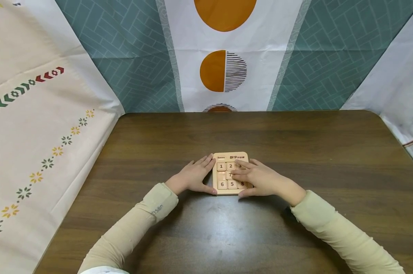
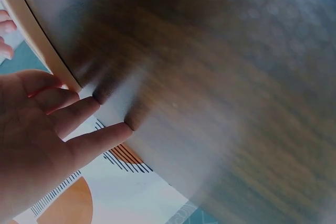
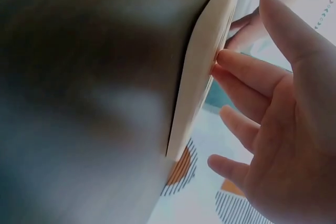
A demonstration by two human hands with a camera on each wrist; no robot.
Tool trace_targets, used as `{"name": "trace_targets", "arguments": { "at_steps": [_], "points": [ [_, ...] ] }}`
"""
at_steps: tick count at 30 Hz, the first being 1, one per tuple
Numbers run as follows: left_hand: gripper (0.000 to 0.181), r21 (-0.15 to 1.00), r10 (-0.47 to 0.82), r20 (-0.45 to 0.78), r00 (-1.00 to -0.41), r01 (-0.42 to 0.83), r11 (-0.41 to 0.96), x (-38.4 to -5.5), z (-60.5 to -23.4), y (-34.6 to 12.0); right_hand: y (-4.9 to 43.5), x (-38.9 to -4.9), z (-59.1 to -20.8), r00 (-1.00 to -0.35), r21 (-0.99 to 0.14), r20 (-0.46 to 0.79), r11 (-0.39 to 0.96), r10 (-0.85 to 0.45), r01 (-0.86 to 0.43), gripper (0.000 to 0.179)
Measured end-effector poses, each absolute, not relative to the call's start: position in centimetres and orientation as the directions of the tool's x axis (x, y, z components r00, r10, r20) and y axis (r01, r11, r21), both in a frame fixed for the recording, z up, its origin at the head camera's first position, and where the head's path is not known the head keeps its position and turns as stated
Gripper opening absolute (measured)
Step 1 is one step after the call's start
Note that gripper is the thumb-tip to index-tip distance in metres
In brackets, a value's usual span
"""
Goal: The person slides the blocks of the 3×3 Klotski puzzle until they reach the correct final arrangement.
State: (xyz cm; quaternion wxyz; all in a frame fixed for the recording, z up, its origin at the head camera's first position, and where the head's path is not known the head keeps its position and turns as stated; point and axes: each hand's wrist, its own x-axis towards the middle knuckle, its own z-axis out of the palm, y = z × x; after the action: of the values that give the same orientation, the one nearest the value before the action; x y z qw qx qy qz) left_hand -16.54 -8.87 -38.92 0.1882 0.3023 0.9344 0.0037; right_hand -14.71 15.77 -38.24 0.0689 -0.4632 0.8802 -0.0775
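Observation:
A wooden number sliding puzzle [image 1: 225, 154] lies flat on the table, with numbered square tiles in its frame. Left of tile 7 [image 1: 228, 175] there is a gap in the middle row. My left hand [image 1: 194, 177] rests along the puzzle's left side, fingers extended near the upper corner and thumb at the lower one. My right hand [image 1: 264, 180] reaches over the right side; its straight fingertips touch the tiles around 7, hiding some of them. In the right wrist view, the index and middle fingertips of the right hand [image 3: 283, 114] meet the puzzle's top face.
The brown wooden table [image 1: 151, 137] extends around the puzzle. Behind it hangs a patterned cloth [image 1: 131, 49] with orange circles, and a cream embroidered cloth [image 1: 31, 129] runs along the left side.

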Motion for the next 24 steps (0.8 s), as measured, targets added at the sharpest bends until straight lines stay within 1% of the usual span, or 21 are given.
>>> {"name": "trace_targets", "arguments": {
  "at_steps": [6,13,16,21,24],
  "points": [
    [0.108,0.132,0.571,-0.346,-0.744,0.564,0.815,-16.6,-39.1,-9.0,14.5,-14.7,-38.4,-0.552,-0.221,-0.058,0.550,-0.832,-0.805,0.064],
    [0.109,0.142,0.572,-0.350,-0.742,0.562,0.815,-16.4,-39.0,-8.9,13.8,-14.4,-38.4,-0.554,-0.196,-0.078,0.558,-0.829,-0.806,0.067],
    [0.109,0.138,0.571,-0.349,-0.743,0.562,0.816,-16.4,-39.0,-8.8,14.5,-14.1,-38.1,-0.579,-0.172,-0.056,0.579,-0.814,-0.797,0.064],
    [0.109,0.125,0.570,-0.344,-0.746,0.566,0.815,-16.4,-39.1,-8.9,16.6,-13.5,-37.6,-0.645,-0.097,-0.026,0.644,-0.764,-0.759,0.056],
    [0.109,0.121,0.569,-0.344,-0.747,0.565,0.816,-16.5,-39.1,-8.9,17.2,-13.3,-37.5,-0.654,-0.083,-0.030,0.654,-0.756,-0.752,0.056]
  ]
}}
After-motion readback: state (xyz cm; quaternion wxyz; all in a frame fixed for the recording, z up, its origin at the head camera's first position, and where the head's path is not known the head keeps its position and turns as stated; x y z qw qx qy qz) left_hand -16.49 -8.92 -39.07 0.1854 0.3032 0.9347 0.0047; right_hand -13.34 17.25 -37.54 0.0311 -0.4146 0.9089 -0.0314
